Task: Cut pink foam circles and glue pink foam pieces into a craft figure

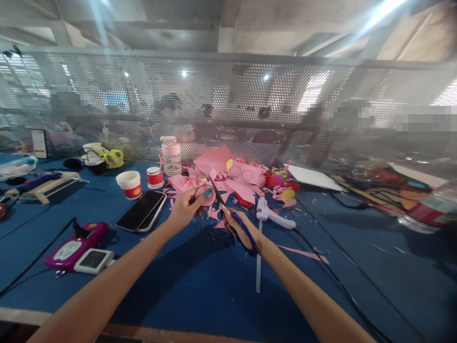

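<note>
Cutting seems the step in hand: at the frame's centre the left hand pinches a pink disc, its edge beside scissors gripped by the right hand. Next calls for turning disc against blades. Phone lies left; paper scraps crowd behind; glue gun, right, could snag the wrist.

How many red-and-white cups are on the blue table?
2. The taller cup stands just beyond the black-screened phone; the shorter cup is right of that one, just left of the pink bottle. More could be hidden behind the pink paper.
</note>
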Motion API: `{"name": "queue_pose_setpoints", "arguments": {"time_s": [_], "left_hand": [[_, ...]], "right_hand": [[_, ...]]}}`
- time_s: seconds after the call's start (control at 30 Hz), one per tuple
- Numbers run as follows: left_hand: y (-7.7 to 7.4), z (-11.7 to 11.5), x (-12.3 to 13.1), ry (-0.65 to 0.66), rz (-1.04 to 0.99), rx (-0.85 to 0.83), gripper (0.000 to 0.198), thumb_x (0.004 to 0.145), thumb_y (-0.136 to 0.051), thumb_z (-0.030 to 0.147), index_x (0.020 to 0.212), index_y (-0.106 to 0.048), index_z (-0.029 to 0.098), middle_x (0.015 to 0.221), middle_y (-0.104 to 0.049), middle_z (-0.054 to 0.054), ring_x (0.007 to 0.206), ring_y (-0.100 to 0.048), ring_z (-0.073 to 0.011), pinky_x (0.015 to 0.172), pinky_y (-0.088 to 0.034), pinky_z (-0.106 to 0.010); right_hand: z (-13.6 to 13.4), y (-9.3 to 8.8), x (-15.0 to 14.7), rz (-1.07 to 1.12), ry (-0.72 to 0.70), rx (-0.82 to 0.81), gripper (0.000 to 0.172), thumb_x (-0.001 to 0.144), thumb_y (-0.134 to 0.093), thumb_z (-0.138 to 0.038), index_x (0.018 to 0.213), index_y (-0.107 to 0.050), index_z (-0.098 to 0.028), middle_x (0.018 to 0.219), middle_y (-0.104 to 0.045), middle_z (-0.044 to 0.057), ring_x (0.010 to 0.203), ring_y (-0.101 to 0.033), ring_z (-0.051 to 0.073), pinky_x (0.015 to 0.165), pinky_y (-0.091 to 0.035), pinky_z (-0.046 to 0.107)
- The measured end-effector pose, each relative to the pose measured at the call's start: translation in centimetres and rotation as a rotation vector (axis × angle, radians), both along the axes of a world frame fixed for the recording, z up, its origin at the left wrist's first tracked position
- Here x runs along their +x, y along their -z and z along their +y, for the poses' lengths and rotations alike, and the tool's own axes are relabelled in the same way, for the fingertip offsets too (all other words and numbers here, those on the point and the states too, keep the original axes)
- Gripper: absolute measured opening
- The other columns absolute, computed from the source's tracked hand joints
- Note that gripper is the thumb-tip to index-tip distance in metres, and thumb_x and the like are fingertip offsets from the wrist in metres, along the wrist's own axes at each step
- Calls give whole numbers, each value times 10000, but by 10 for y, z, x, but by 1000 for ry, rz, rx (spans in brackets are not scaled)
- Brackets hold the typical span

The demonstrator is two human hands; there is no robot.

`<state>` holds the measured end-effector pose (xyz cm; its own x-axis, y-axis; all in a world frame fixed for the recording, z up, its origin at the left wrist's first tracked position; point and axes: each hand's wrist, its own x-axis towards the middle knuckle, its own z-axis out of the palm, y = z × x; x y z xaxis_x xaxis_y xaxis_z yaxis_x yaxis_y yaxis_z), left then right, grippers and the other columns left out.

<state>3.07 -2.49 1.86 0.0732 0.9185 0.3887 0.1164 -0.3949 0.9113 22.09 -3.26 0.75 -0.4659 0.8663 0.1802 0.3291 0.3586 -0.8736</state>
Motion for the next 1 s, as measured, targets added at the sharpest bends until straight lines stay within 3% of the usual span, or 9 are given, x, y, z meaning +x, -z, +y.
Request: {"name": "queue_pose_setpoints", "arguments": {"time_s": [0.53,1.0], "left_hand": [[1,1,-1,1,16,17,370,746,-562,493,783,-564,125,502,-541,27,382,-472,-71,383,-364,-181],[0,2,-2,17,2,-5,348,733,-578,482,722,-536,137,495,-544,31,370,-469,-68,363,-368,-175]], "right_hand": [[0,-4,-1,-96,33,92,470,847,-302,-605,648,-414,-194,477,-379,-48,455,-388,92,440,-295,226],[3,-1,2,-39,22,69,481,823,-364,-606,679,-503,-169,497,-374,-43,508,-369,97,461,-285,223]]}}
